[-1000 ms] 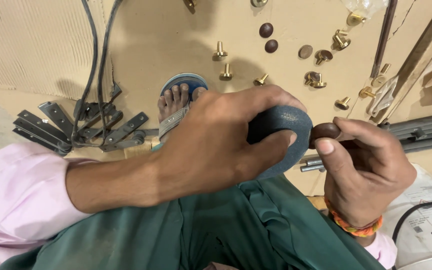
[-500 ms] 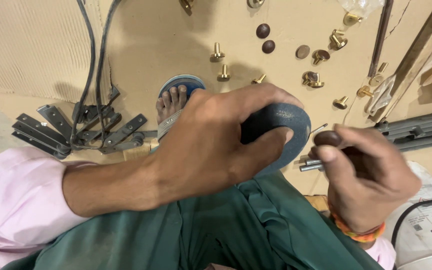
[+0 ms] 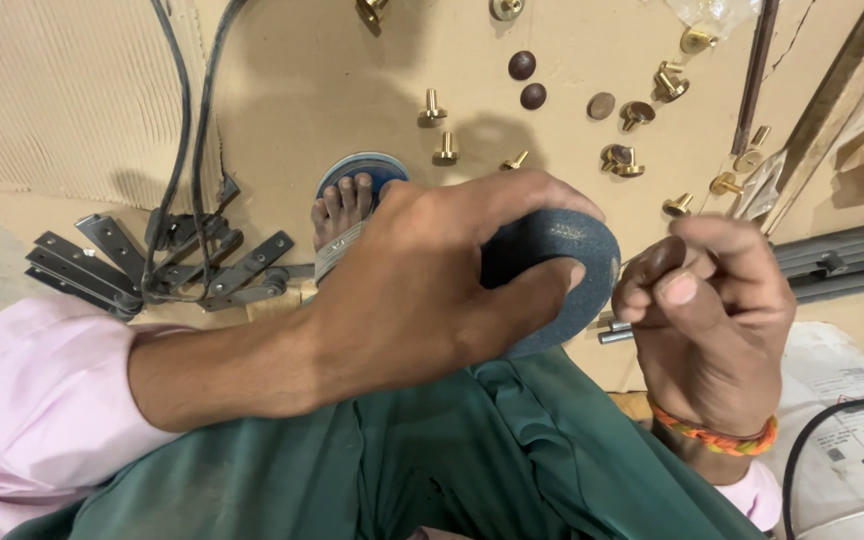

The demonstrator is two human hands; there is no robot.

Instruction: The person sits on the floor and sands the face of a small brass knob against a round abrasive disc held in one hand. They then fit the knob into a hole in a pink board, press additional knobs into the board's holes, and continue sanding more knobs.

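Over the green-trousered lap, the left hand (image 3: 422, 290) is wrapping around a dark blue-grey abrasive disc (image 3: 562, 270) — round, flat and gritty-looking, with a speckled matte face. Thumb and fingers are clamping its rim, and the hand is covering most of the disc's left side. The right hand (image 3: 712, 320), wearing an orange braided wristband (image 3: 717, 435), is sitting just beside the disc with its fingers curled in tight; can't tell if it's pinching anything, the fingers are hiding whatever might be in there. A short metal pin (image 3: 614, 330) is poking out between the disc and that hand.

No real containers here — everything is lying loose on a sheet of tan cardboard (image 3: 282, 90), corrugated ribs showing on its left part. Scattered over it are shiny brass screws (image 3: 434, 104) with round heads and a few dark brown dome caps (image 3: 522, 65). A bare foot in a blue sandal (image 3: 352, 195) is resting on the cardboard just behind the left hand. Off to the left, flat grey metal brackets (image 3: 82, 265) are fanning out under two black cables (image 3: 187, 130). Grey metal rails (image 3: 842, 260) are lying to the right, behind the right hand.
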